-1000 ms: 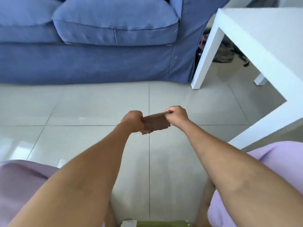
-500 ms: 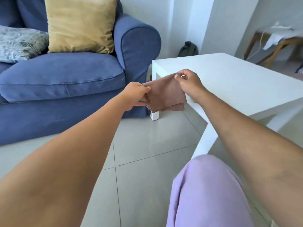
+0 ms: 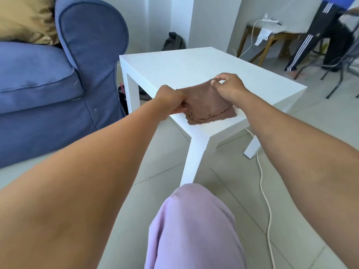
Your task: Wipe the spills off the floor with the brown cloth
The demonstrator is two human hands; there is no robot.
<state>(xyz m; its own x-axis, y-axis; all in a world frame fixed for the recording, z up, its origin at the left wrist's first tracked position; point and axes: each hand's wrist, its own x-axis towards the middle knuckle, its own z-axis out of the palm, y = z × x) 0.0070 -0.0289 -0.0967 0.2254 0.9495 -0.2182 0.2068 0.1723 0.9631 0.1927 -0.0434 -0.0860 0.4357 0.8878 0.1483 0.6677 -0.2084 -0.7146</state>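
Change from half a second ago: your brown cloth (image 3: 206,102) was held up in the air in front of the table edge; it is lower now, its near part lying on the white table (image 3: 174,68) close to the near corner. Your view has swung right too, so less of the blue sofa (image 3: 58,84) shows.
Cloth position: folded into several layers, on the near corner of the table, the scalloped edges stacked toward you.
Cloth axis: the long side runs left to right between your two hands, tilted a little so the right end sits farther from you and higher; the far edge is lifted, the near edge rests flat.
Left hand (image 3: 171,100): grip closed tight on the cloth's left corner, at the table's edge.
Right hand (image 3: 229,86): thumb and fingers pinched on the cloth's far right corner, the palm over the fabric.
Floor (image 3: 233,187): pale tiles, with a white cable (image 3: 266,199) trailing across them past the table leg; you cannot make out any spill from here.
Your knee (image 3: 194,226): in lilac trousers, just below the table's near leg.
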